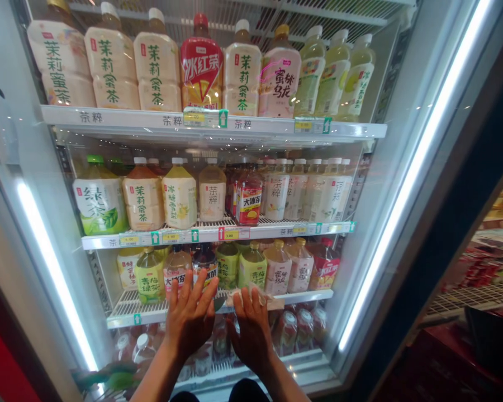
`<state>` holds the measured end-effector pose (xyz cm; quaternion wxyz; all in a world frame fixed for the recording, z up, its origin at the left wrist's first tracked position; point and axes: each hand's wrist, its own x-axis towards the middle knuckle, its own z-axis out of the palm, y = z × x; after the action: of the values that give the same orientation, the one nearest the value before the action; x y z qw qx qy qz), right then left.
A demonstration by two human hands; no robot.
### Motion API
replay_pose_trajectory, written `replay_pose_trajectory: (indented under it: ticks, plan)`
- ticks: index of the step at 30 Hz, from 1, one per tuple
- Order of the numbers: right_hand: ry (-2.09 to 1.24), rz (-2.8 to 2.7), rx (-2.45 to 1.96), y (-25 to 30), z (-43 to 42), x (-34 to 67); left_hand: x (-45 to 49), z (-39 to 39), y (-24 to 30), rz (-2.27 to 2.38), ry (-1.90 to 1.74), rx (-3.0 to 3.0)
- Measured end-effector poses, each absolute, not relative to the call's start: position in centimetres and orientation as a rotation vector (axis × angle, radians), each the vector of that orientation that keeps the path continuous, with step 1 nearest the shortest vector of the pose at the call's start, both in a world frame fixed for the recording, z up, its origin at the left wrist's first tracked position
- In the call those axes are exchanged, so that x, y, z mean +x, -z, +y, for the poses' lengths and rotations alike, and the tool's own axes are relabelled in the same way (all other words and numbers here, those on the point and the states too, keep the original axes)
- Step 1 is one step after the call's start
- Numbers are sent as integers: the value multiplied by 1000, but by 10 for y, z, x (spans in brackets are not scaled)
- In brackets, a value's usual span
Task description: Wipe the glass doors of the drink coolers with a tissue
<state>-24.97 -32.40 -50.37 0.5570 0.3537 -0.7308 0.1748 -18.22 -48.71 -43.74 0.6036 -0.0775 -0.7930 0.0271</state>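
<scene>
My left hand point(191, 315) is raised before the drinks cooler, its fingers stretched out and slightly apart, with nothing held. Beside it, my right hand point(251, 329) has its fingers laid over a pale crumpled cloth point(270, 303), which sticks out past the fingertips on the right. Reflections suggest a glass door in front of the shelves, and both hands appear to be at it. Behind the left fingers are tea bottles point(176, 268), partly covered. A green-labelled bottle point(252, 267) stands behind the right fingertips.
Large tea bottles point(157, 67) line the top shelf point(129, 114), and smaller ones point(179, 192) fill the middle shelf point(260, 231). More bottles point(288, 329) are at the bottom. Light strips point(54, 268) run up both sides. A wire rack with packets point(465, 279) stands right.
</scene>
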Motion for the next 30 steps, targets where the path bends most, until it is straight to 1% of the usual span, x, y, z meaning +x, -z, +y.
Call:
replay_pose_trajectory:
  ticks: [2, 6, 8, 10, 14, 16, 18, 23, 25, 27, 30]
  plan:
    - [-413, -1709, 842, 492, -327, -252, -183, -487, 438, -1831, -64, -183]
    - [-478, -1700, 812, 451, -336, -255, -183, -488, 438, -1826, -57, -185]
    - [-505, -1707, 800, 447, -339, -253, -182, -488, 438, -1829, -60, -186]
    - [-493, -1717, 816, 463, -338, -248, -182, -487, 437, -1830, -65, -193]
    - [-431, -1720, 875, 522, -328, -239, -181, -487, 436, -1822, -53, -201]
    - [-420, -1725, 892, 533, -325, -239, -181, -487, 437, -1824, -48, -198]
    - [-415, -1719, 893, 520, -326, -243, -182, -487, 437, -1827, -52, -194]
    - [-551, -1676, 788, 443, -342, -254, -184, -489, 440, -1820, -52, -199]
    - [-597, -1706, 765, 436, -345, -253, -184, -489, 440, -1821, -44, -204]
    - [-564, -1739, 795, 455, -343, -248, -184, -490, 441, -1824, -40, -206]
    - [-468, -1741, 850, 510, -332, -239, -184, -490, 442, -1827, -41, -203]
